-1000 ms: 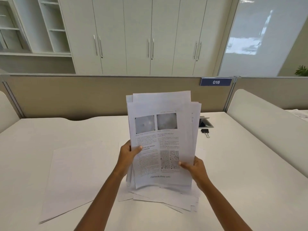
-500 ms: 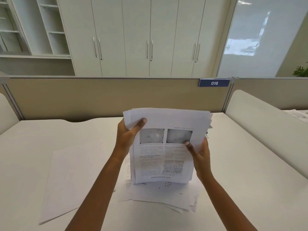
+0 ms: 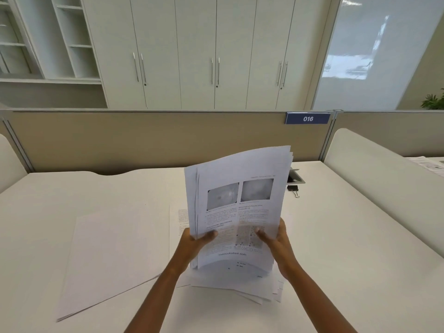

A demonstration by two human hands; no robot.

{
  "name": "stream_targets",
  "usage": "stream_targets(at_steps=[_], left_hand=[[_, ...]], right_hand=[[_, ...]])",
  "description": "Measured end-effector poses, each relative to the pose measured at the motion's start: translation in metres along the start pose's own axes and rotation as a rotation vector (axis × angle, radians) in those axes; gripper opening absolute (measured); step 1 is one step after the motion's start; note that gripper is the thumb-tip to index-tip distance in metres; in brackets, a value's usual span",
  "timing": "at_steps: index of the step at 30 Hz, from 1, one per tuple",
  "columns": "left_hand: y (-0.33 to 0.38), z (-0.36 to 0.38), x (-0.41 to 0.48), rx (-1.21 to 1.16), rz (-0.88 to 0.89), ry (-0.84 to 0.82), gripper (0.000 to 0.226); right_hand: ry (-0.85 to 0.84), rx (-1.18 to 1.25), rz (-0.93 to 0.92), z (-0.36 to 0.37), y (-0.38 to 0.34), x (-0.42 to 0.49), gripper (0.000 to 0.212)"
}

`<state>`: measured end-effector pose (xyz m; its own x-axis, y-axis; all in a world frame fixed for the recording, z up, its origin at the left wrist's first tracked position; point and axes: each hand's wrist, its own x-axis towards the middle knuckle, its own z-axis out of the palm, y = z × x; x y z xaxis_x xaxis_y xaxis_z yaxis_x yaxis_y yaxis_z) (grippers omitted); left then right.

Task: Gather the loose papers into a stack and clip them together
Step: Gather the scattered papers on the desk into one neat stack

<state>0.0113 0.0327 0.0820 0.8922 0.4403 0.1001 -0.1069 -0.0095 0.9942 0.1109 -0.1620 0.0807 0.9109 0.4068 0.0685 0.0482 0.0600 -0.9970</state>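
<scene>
I hold a bundle of printed papers [image 3: 240, 203] upright above the desk, its front page showing two grey pictures and text. My left hand [image 3: 194, 241] grips the bundle's lower left edge, thumb across the front page. My right hand [image 3: 276, 241] grips the lower right edge the same way. The bundle's bottom edge stands on more loose sheets [image 3: 252, 287] lying flat and fanned out. Another flat pile of white sheets [image 3: 115, 258] lies to the left. A black binder clip [image 3: 293, 189] rests on the desk behind the bundle's right side.
The white desk [image 3: 348, 260] is walled by a beige partition [image 3: 144, 138] at the back and a white divider [image 3: 384, 179] on the right. A cable port [image 3: 296, 179] sits just beyond the clip. Printed sheets [image 3: 430, 164] lie on the neighbouring desk.
The bundle dropped low half a second ago with my hands near its top; now it stands tall again, tilted right, and my hands have slid down to its lower edges.
</scene>
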Motion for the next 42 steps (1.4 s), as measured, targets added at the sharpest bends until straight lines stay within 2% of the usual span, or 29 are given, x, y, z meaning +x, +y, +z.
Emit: stream_targets(at_steps=[3,9,15,18,19,21,23,25,26,28,29,31,35,40,42], left_hand=[[-0.015,-0.001,-0.003,0.016,-0.043,-0.015,0.032],[-0.028,-0.001,-0.007,0.046,-0.104,-0.02,0.033],[-0.018,-0.002,-0.006,0.134,-0.119,-0.021,0.037],[-0.001,-0.006,-0.007,0.087,-0.096,0.035,0.026],[0.01,-0.007,-0.008,0.045,-0.071,0.042,0.035],[0.032,-0.007,-0.007,0.001,0.008,0.071,0.075],[0.051,-0.007,-0.003,-0.016,0.098,0.112,0.087],[0.067,-0.006,0.002,-0.077,0.19,0.149,0.078],[0.072,-0.004,0.004,-0.089,0.238,0.189,0.065],[0.082,0.0,0.006,-0.059,0.34,0.324,0.023],[0.084,0.002,0.006,-0.031,0.397,0.399,0.014],[0.087,0.005,0.006,0.07,0.514,0.52,0.027],[0.087,0.011,0.004,0.222,0.619,0.537,0.024],[0.094,0.014,0.006,0.089,0.448,0.512,0.019],[0.098,0.017,0.007,0.111,0.408,0.504,0.018]], right_hand=[[-0.01,-0.015,0.057,-0.003,0.006,0.0,0.052],[0.039,-0.073,0.06,-0.006,0.016,-0.006,0.023],[0.114,-0.066,-0.037,-0.006,0.014,-0.007,0.025],[0.101,-0.017,-0.088,-0.007,0.009,-0.006,0.022],[0.114,0.0,-0.11,-0.008,0.007,-0.005,0.022],[0.153,0.02,-0.153,-0.009,0.001,-0.003,0.023],[0.183,0.014,-0.191,-0.008,-0.006,0.001,0.024],[0.194,0.01,-0.226,-0.006,-0.014,0.004,0.023],[0.196,0.016,-0.237,-0.004,-0.017,0.006,0.022],[0.197,0.026,-0.239,-0.002,-0.021,0.008,0.021],[0.197,0.032,-0.236,-0.002,-0.022,0.009,0.021],[0.201,0.05,-0.227,-0.002,-0.022,0.01,0.021],[0.197,0.083,-0.202,-0.004,-0.023,0.009,0.022],[0.147,0.111,-0.188,-0.005,-0.026,0.008,0.021],[0.118,0.119,-0.18,-0.005,-0.027,0.007,0.021]])
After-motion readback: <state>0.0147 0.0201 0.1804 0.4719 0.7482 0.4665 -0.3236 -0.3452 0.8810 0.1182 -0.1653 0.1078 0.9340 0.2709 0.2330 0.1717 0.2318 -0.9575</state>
